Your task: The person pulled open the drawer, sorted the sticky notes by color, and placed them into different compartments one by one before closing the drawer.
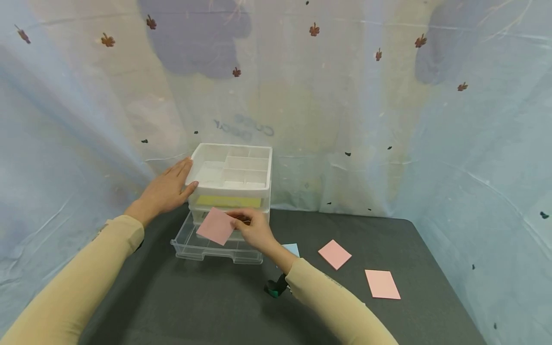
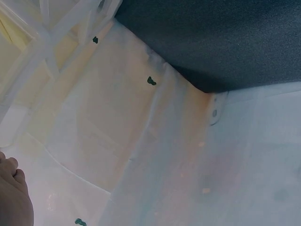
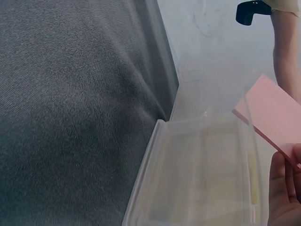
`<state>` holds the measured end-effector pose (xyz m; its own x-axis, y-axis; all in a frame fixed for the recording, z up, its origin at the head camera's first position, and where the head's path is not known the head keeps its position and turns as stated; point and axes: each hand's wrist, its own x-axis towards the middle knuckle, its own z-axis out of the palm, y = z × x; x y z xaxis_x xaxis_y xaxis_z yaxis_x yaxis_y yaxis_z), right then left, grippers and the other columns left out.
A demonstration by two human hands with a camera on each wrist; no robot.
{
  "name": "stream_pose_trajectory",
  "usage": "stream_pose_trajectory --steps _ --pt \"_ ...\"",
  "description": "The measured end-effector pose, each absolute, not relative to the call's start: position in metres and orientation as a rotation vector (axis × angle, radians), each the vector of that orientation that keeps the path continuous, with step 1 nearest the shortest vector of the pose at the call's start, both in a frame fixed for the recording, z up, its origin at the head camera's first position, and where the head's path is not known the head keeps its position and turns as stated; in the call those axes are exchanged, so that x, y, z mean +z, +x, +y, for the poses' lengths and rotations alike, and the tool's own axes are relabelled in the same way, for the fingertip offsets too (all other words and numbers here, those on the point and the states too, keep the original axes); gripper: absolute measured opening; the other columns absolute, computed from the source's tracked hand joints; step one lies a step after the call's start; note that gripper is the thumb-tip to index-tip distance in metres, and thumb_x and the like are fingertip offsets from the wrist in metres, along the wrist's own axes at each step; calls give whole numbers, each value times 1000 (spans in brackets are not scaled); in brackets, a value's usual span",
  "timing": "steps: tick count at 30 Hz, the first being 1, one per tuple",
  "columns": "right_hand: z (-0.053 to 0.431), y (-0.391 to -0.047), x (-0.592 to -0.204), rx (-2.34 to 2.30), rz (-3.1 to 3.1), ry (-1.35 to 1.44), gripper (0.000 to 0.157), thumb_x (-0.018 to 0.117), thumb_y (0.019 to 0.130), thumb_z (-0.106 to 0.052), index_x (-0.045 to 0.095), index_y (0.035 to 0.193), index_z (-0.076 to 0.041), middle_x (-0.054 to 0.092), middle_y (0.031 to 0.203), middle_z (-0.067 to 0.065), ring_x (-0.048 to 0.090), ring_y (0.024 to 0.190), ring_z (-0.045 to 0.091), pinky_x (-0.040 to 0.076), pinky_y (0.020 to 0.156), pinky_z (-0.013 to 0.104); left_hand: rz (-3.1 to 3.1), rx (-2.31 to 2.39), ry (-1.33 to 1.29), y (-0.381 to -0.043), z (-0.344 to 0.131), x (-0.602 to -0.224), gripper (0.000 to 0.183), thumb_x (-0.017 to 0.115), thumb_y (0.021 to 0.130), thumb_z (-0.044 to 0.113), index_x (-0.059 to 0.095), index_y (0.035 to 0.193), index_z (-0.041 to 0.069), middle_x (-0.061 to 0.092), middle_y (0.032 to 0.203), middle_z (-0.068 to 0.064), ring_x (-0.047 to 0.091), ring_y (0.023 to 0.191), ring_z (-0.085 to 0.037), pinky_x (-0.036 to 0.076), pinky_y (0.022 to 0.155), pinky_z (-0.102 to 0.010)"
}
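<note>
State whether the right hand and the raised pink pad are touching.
Touching: the head view shows the right hand pinching the pink pad near one corner.

The held pad (image 1: 215,226) is pink, like the right-hand pad (image 1: 382,284) and the square pad (image 1: 334,255) left of it; the partly hidden pad (image 1: 291,248) is light blue. The compartment tray (image 1: 209,172) is white, the low drawer (image 1: 215,251) clear, the tabletop (image 1: 194,306) dark grey. Brown leaf shapes dot the far curtain's (image 1: 293,110) pale blue, beige and lilac.

drawer (image 1: 217,253) smooth clear plastic; held pad (image 1: 215,226) matt paper; table covering (image 1: 194,302) rough cloth
</note>
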<state>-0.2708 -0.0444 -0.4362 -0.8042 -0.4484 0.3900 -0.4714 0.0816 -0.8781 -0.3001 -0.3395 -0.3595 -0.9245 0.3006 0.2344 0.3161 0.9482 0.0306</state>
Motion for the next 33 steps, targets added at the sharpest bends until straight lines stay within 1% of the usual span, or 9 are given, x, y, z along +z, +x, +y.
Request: stream_pose_trajectory --steps 2,7,11,15,21,26,28,31,33 --pt "-50 -271 -436 1861 -2325 961 23 67 102 -3 77 122 -7 72 112 12 72 97 25 63 84 33 -2875 -92 -455 -301 -339 -359 79 36 113 47 6 165 -5 8 172 -26 13 157 -45 16 127 -61" --pt "-63 -276 -438 1760 -2410 921 22 68 102 -7 79 121 -10 75 107 6 72 89 12 60 77 22 -2870 -78 -451 -303 -340 -360 80 34 113 48 6 165 -5 8 172 -26 11 158 -45 15 127 -60" --pt "-72 -280 -440 1714 -2472 910 21 68 102 -7 79 120 -11 75 107 4 69 85 6 58 70 20 -2871 -82 -447 -304 -341 -362 80 34 113 50 7 165 -4 9 172 -26 10 158 -45 14 127 -60" --pt "-80 -282 -442 1710 -2534 917 22 67 102 -7 79 120 -10 76 105 4 69 82 8 56 67 18 -2859 -94 -444 -304 -341 -364 80 35 112 49 9 165 -4 11 171 -26 11 158 -45 15 127 -61" --pt "-90 -286 -445 1771 -2616 955 22 66 103 -7 79 120 -10 77 101 3 73 84 18 57 64 21 -2851 -68 -418 -307 -343 -367 80 34 112 50 6 166 -3 9 172 -24 11 158 -44 15 127 -60" --pt "-94 -286 -446 1801 -2685 1010 23 67 103 -10 79 122 -12 77 101 2 74 87 18 63 73 32 -2852 -85 -437 -306 -343 -369 81 33 112 51 6 166 -3 7 172 -24 10 158 -45 14 127 -60" --pt "-96 -287 -446 1793 -2702 1020 23 67 103 -11 79 122 -12 77 101 1 75 89 21 63 74 30 -2852 -93 -441 -306 -343 -368 81 33 112 51 5 166 -3 7 172 -24 10 158 -45 14 127 -60" --pt "-100 -290 -447 1747 -2718 1027 22 67 103 -11 80 121 -13 77 100 1 75 93 26 60 69 25 -2848 -96 -438 -305 -343 -368 80 34 112 50 5 166 -3 6 173 -23 11 158 -45 14 127 -61" --pt "-103 -293 -449 1704 -2738 1022 22 67 103 -11 80 121 -14 77 100 0 75 90 23 58 65 21 -2847 -102 -440 -305 -343 -368 81 34 112 50 4 166 -2 6 173 -23 11 158 -45 14 127 -61"
